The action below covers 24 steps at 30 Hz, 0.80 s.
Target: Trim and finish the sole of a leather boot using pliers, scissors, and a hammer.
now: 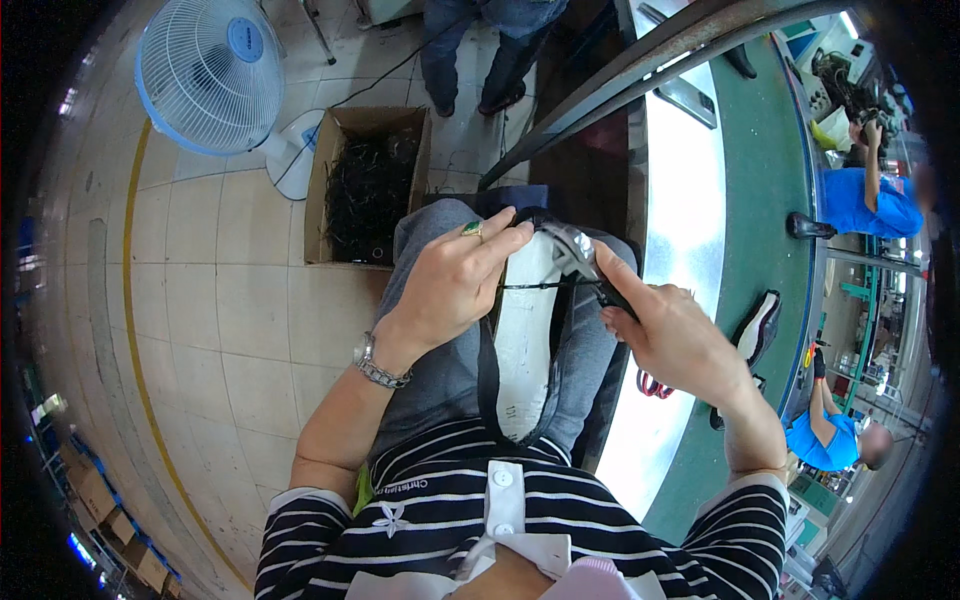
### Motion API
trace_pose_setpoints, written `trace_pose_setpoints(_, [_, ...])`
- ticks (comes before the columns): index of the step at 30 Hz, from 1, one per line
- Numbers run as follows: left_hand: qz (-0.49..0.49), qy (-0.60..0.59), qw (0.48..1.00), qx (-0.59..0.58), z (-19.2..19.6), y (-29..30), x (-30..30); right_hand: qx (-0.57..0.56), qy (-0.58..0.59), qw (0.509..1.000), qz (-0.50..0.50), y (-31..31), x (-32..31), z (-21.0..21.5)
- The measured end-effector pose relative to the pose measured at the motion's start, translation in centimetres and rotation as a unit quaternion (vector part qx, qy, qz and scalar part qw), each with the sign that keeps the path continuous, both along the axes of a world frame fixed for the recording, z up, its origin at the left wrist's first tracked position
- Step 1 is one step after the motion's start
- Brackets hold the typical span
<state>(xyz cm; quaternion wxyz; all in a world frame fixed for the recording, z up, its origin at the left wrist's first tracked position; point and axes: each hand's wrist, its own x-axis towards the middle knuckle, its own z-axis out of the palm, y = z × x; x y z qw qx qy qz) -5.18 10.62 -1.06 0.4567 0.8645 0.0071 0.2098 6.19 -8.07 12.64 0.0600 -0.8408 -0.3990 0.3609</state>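
Centre frame: left hand (pixel 455 275), fingers clamped on the toe of an upturned shoe (pixel 525 340) on the lap. Right hand (pixel 670 335), fingers closed on pliers (pixel 585 262) gripping the shoe's edge.

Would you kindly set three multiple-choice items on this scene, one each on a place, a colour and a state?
1. Where is the white shoe sole with its black upper?
A. in the person's lap
B. on the green conveyor belt
C. in the cardboard box

2. What colour is the rim of the electric fan on the floor?
A. red
B. blue
C. black

3. What is the left hand doing?
A. hanging free
B. resting on the floor
C. gripping the shoe's top

Answers:
1 A, it lies on the grey trousers.
2 B, a blue ring frames the white grille.
3 C, its fingers curl over the top.
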Motion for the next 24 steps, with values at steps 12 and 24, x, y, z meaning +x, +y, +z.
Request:
trace_pose_setpoints(12, [0.011, -0.001, 0.998, 0.059, -0.3, 0.1, 0.1, 0.201, -0.145, 0.969, 0.019, 0.7, -0.5, -2.1])
trace_pose_setpoints(24, [0.006, 0.092, 0.995, -0.039, 1.0, 0.3, 0.0, 0.246, -0.203, 0.946, 0.052, 0.1, -0.5, -2.7])
